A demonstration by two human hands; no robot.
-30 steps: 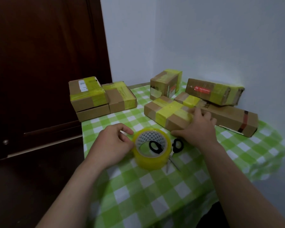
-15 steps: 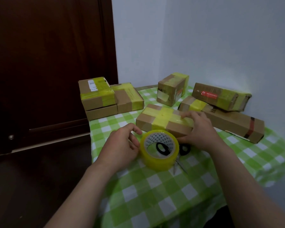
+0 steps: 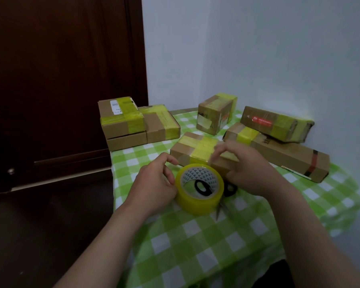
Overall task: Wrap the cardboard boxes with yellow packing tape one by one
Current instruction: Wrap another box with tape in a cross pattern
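A yellow tape roll (image 3: 200, 196) stands on the green checked tablecloth (image 3: 195, 242). My left hand (image 3: 154, 186) is against its left side, thumb and curled fingers on the roll's wall and rim. Just behind the roll lies a flat cardboard box (image 3: 192, 149) crossed with yellow tape. My right hand (image 3: 245, 169) grips its near right end, fingers curled over the top edge. Black-handled scissors (image 3: 230, 189) lie partly under the roll, one handle showing through its core.
Several taped boxes ring the table. A stack of two (image 3: 121, 123) and a box beside it (image 3: 162, 125) are at the left. An upright box (image 3: 216, 113) is at the back. A long box (image 3: 289, 159) with another box (image 3: 276, 123) leaning on it is at the right. A dark door (image 3: 60, 80) is at the left and white walls stand behind.
My right hand has turned and drawn the flat box toward the tape roll, with the fingers now curled over its end. My left hand has stayed at the roll.
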